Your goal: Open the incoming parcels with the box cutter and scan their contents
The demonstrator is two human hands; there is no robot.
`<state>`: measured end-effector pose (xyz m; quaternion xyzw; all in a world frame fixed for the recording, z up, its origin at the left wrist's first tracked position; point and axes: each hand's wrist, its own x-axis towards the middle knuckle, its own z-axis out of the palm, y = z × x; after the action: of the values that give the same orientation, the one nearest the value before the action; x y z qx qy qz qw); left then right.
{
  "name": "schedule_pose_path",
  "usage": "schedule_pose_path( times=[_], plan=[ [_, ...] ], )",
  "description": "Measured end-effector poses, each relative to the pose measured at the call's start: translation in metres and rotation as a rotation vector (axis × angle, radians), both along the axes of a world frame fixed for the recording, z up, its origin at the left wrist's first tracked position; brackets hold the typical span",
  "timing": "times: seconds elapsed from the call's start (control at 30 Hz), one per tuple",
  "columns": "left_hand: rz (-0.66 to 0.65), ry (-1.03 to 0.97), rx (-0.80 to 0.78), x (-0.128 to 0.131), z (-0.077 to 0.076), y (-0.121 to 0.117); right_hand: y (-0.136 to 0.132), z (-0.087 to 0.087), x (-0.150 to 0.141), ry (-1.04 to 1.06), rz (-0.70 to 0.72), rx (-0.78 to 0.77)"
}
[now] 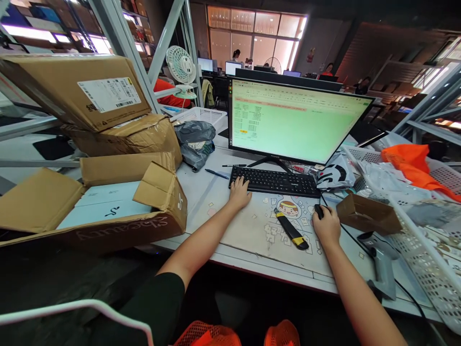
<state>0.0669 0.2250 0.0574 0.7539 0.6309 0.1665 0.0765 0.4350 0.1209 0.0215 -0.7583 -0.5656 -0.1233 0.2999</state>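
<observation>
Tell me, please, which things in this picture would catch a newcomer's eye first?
Probably the wide black-framed monitor first, glowing pale green behind the long black keyboard, where the left hand rests. Next, perhaps, the black-and-yellow box cutter on the pale printed desk mat, between that hand and the right hand on the small black mouse. Crumpled bright orange material, right of the monitor, also stands out.

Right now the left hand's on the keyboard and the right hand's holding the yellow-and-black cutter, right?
Not quite: in the head view the right hand holds the black mouse, not the cutter. The left hand is on the keyboard.
</observation>
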Motion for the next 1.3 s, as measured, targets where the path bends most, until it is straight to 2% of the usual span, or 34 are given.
schedule_pose_path(
  times=[0.17, 0.47, 1.0, 1.2, 1.3],
  plan=[
    [0.019, -0.010, 0.041, 0.003, -0.003, -0.001, 0.000, 0.001, -0.001, 0.013, 0.039, 0.086],
    [0.022, -0.021, 0.089, 0.005, -0.006, -0.006, 0.002, 0.002, -0.004, -0.033, -0.007, -0.051],
    [0.022, -0.018, 0.127, 0.009, -0.010, -0.010, 0.007, -0.010, 0.009, -0.019, 0.009, -0.062],
    [0.012, -0.022, 0.146, 0.010, -0.011, -0.009, 0.005, -0.007, 0.007, -0.025, 0.001, 0.016],
    [-0.023, 0.011, 0.135, 0.011, -0.011, -0.009, 0.003, -0.003, 0.003, -0.033, -0.001, -0.031]
  ],
)
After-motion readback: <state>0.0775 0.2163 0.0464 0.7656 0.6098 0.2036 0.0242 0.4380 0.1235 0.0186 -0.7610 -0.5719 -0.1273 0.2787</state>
